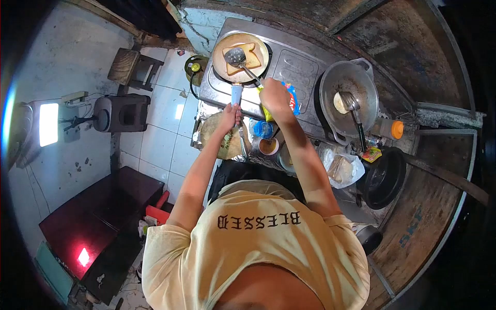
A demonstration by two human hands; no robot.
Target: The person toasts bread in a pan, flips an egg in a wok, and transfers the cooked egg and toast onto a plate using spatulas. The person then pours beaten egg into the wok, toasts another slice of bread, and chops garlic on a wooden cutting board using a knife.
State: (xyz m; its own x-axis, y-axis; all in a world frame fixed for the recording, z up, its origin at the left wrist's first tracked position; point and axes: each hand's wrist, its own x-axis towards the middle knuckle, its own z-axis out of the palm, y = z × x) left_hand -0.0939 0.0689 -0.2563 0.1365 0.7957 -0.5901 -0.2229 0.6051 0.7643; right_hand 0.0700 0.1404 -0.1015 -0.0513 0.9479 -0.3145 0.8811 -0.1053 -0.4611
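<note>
A slice of bread (251,58) lies in a small frying pan (225,71) on the stove. My left hand (229,118) is closed around the end of the pan's blue-grey handle (236,95). My right hand (275,96) grips a slotted turner (250,74), whose perforated head rests on or just over the bread's left part. Beside my left hand is a round wooden chopping board (213,129) with chopped greens on it and a knife (243,142) along its right side. Blue and yellow packets, partly hidden, lie beneath my right forearm.
A large metal pot (366,82) on the right holds a pale round piece and a black-handled turner (358,121). Close by are an orange-lidded jar (397,129), a plastic bag (341,169) and a black basin (385,181). A blue-lidded container (263,129) and a small cup (268,146) stand before the stove (297,70).
</note>
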